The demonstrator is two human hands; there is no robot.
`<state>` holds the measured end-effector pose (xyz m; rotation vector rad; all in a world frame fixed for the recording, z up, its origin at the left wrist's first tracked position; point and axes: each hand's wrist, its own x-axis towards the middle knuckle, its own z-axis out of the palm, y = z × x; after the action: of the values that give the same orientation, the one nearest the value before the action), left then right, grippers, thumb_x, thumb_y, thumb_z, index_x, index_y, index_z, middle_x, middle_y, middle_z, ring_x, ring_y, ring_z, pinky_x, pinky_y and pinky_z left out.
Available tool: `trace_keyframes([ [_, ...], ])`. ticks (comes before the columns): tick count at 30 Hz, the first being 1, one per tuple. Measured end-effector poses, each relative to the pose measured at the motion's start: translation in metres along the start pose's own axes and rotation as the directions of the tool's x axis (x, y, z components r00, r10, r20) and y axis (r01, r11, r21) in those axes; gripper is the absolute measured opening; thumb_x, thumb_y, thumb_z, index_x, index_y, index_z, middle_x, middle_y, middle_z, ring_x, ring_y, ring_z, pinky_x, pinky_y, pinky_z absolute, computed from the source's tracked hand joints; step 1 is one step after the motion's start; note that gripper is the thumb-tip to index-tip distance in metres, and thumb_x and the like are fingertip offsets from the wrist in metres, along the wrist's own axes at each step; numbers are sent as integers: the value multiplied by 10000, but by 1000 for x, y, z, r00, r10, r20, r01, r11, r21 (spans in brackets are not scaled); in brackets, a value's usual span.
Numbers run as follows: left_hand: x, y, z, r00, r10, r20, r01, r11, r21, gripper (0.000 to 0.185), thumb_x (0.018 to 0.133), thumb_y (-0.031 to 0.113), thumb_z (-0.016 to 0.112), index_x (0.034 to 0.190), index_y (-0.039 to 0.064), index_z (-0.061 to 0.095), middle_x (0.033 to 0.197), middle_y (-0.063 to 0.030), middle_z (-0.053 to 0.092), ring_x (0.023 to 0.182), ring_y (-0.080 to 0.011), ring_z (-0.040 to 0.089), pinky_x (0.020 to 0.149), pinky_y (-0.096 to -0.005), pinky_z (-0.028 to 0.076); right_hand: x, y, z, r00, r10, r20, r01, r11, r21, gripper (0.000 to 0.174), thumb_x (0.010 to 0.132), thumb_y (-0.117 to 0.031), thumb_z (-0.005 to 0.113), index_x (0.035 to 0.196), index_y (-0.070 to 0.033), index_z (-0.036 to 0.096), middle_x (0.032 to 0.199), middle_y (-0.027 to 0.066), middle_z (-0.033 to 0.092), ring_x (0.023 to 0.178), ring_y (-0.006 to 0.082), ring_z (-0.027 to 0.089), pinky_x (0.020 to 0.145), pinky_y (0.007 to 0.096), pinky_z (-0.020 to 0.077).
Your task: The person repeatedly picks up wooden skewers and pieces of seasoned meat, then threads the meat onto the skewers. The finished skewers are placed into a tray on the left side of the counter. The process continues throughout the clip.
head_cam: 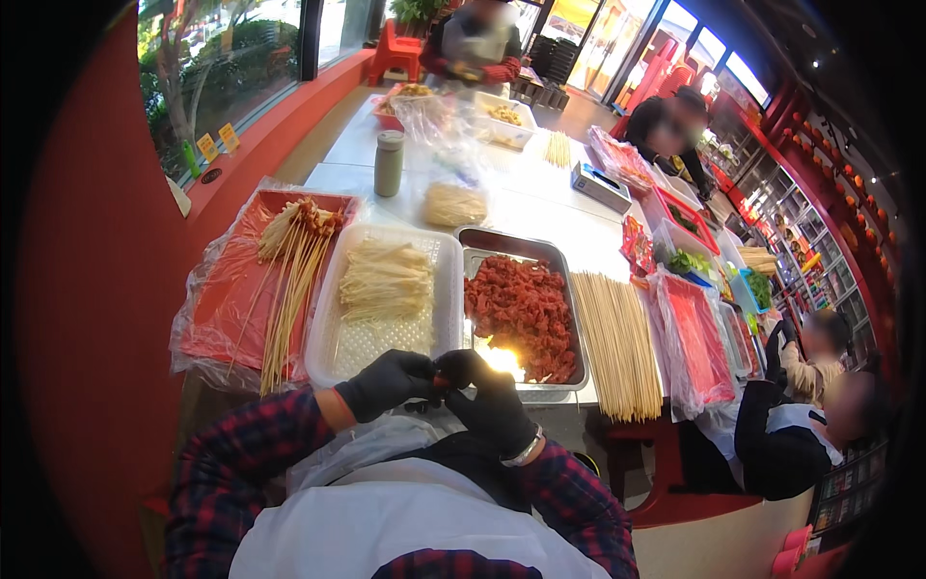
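My left hand (383, 385) and my right hand (493, 407), both in black gloves, meet at the near edge of the table. Between their fingertips shows a small reddish piece of meat (438, 380), mostly hidden by the gloves. Just beyond, a white perforated plastic basket (376, 354) holds a bundle of enoki mushrooms (385, 279). To its right, a steel tray (571, 282) contains raw sliced red meat (517, 311). Bamboo skewers (618, 347) lie side by side right of the tray. Skewers of meat-wrapped enoki (300, 239) rest on a plastic-covered red tray (224, 311) at the left.
Behind the basket stand a green tumbler (389, 165) and bagged enoki (454, 204). A glove box (600, 188) sits farther right. Another plastic-covered red tray (698, 340) lies beyond the skewers. Co-workers occupy the far end (474, 51) and right side (781, 434).
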<state>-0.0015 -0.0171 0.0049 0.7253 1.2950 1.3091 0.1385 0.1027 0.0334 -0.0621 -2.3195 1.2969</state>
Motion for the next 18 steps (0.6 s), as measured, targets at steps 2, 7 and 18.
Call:
trace_keyframes([
  [2,1,-1,-1,997,-55,51,59,995,-78,196,796,20,626,982,-43,624,792,-97,651,696,-126,609,643,-243,490,-2,4,0,999,-48,10,48,999,13,322,717,42,626,1025,-25,555,872,104,616,786,216,612,696,301,485],
  [7,5,5,-4,953,-209,220,233,968,-93,194,843,78,586,969,-65,620,820,-108,645,718,-137,604,669,-245,482,-5,-8,-14,959,-223,173,266,918,-292,341,685,-80,656,1017,-52,582,889,102,614,840,276,593,771,375,460],
  [18,5,-5,2,968,-142,207,211,908,-361,193,857,103,554,982,-40,592,844,-95,619,707,-167,598,660,-283,493,-26,6,-20,881,-434,189,468,736,-489,291,693,-120,582,981,-90,608,938,55,607,936,255,563,845,372,439],
])
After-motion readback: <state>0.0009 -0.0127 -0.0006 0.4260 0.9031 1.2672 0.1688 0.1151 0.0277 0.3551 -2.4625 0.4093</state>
